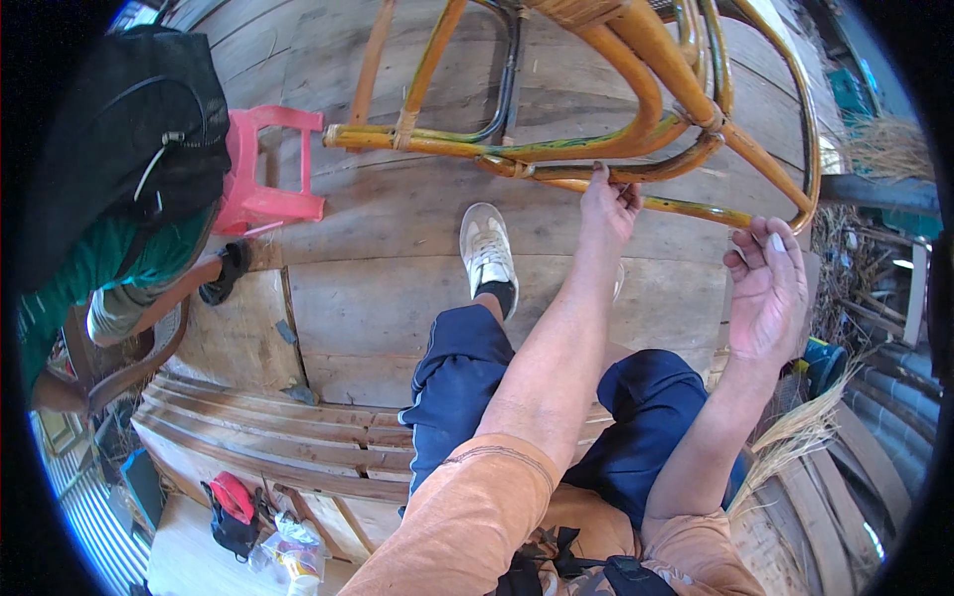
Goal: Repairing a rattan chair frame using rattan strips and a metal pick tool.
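A rattan furniture frame (556, 151) of glossy yellow-brown poles stands in front of me, its joints bound with strips. My left hand (609, 207) reaches up to a curved lower pole, fingers bent and closed on its near edge. Part of the grip is hidden by the hand itself. To the right, my right hand (770, 293) is turned palm up, fingers apart and loosely bent. Its fingertips are close to the end of a low pole (701, 210); whether they touch it I cannot tell.
A pink plastic stool (268, 169) stands at the left, beside a seated person in a green top with a black backpack (129, 119). Below me is a slatted wooden bench (268, 427). Dry fibre bundles (800, 427) lie at the right. Wooden planks (378, 298) form the floor.
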Available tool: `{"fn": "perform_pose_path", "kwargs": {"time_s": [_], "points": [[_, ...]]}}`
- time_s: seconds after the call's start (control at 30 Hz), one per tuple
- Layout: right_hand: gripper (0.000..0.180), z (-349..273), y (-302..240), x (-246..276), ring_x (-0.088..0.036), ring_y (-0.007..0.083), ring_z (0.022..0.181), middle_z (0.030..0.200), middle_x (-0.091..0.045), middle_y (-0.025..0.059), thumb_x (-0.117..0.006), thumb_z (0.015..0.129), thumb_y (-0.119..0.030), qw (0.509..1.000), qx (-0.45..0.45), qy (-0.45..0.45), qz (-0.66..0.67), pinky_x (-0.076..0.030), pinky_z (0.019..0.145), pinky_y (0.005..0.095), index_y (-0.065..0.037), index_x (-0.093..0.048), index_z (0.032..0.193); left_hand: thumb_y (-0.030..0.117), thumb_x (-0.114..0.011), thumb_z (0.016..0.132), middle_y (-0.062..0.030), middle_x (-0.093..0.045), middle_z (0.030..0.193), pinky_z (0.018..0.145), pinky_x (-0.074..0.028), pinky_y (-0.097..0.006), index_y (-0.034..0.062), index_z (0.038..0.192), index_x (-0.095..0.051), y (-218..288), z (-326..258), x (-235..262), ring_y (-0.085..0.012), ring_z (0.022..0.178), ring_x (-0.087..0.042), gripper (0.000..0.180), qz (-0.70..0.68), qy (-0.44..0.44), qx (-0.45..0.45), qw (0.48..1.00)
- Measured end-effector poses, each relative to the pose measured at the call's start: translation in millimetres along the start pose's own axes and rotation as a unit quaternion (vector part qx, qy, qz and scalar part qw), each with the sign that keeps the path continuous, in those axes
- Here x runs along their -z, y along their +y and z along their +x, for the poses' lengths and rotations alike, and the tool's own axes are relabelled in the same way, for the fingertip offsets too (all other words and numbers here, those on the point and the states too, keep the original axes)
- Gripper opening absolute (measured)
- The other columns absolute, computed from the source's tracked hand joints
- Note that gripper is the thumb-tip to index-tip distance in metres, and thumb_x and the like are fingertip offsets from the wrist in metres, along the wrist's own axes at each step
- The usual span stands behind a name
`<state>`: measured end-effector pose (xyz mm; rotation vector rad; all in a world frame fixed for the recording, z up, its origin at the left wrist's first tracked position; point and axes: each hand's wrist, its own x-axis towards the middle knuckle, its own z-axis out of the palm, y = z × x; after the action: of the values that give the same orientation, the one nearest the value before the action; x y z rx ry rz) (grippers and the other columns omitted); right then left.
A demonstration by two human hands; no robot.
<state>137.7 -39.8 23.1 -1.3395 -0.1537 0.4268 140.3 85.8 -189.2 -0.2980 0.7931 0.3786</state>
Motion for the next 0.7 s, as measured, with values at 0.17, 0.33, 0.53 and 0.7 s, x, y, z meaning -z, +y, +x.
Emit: {"fn": "perform_pose_path", "kwargs": {"time_s": [0.17, 0.33, 0.53, 0.7], "points": [[0.019, 47.4, 18.1, 25.8, -0.058, 0.0146, 0.083, 0.096, -0.059, 0.0056, -0.051, 0.086, -0.007, 0.986, 0.035, 0.106, -0.125, -0.046, 0.067, 0.0273, -0.002, -0.054, 0.104, 0.036, -0.048, 0.089, -0.0075, -0.052, 0.090, 0.063, -0.043, -0.033, 0.0079, 0.096, -0.049, -5.9, -7.4, 0.5, -0.0202, 0.077, -0.052, 0.029, 0.151, 0.080, -0.099, 0.980], [0.025, 114.2, 51.7, 131.0, -0.053, 0.0172, 0.086, 0.096, -0.054, 0.0040, -0.054, 0.084, -0.016, 0.957, -0.008, 0.270, -0.104, -0.044, 0.067, 0.0329, -0.006, -0.051, 0.108, 0.023, -0.051, 0.086, -0.0144, -0.052, 0.102, 0.076, -0.043, -0.039, 0.0027, 0.111, -0.047, -7.0, -18.1, 27.8, -0.0296, 0.092, -0.051, 0.033, 0.544, 0.188, -0.520, 0.631], [0.041, 136.6, 133.6, 214.3, -0.048, 0.0255, 0.099, 0.110, -0.049, 0.0063, -0.055, 0.083, -0.026, 0.908, -0.229, 0.339, -0.092, -0.041, 0.077, 0.0428, -0.009, -0.045, 0.119, 0.011, -0.056, 0.079, -0.0236, -0.044, 0.118, 0.093, -0.036, -0.042, -0.0016, 0.121, -0.040, -18.7, -56.4, 9.2, -0.0381, 0.111, -0.042, 0.046, 0.690, 0.016, -0.526, 0.497], [0.041, 126.9, 151.9, 178.1, -0.046, 0.0226, 0.095, 0.109, -0.047, 0.0063, -0.058, 0.081, -0.023, 0.934, -0.241, 0.252, -0.070, -0.041, 0.072, 0.0394, -0.012, -0.043, 0.117, 0.008, -0.056, 0.079, -0.0256, -0.036, 0.128, 0.097, -0.034, -0.044, 0.0010, 0.128, -0.034, -23.0, -56.9, 17.0, -0.0404, 0.116, -0.038, 0.054, 0.719, 0.030, -0.533, 0.445]]}}
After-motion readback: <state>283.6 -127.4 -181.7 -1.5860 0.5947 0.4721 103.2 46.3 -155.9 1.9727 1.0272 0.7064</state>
